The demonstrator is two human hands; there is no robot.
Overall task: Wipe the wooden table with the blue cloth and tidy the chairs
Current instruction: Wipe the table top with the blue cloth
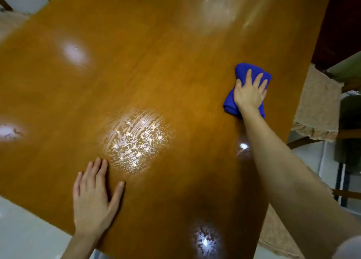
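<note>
The blue cloth [243,70] is bunched into a thick wad far out on the right side of the wooden table [156,63], close to its right edge. The right hand [249,94] lies flat on top of it, fingers straight and spread over the fabric, palm pressing down rather than gripping, with blue folds poking out ahead of the fingertips and behind the wrist. The right arm reaches in long from the lower right corner of the view, bare to the elbow.

Across the glossy orange-brown top, near the middle, a wet patch [134,141] glitters with streaks and droplets under the lights. Just beside its near-left edge the left hand [91,200] is planted palm down on the bare wood, fingers straight and together, thumb out to the side, holding nothing. Several bright lamp reflections dot the surface.

Beyond the right edge there's a chair [318,106] with a beige frilled cover, standing just off the table. Pale glossy floor [23,229] shows past the near left edge
</note>
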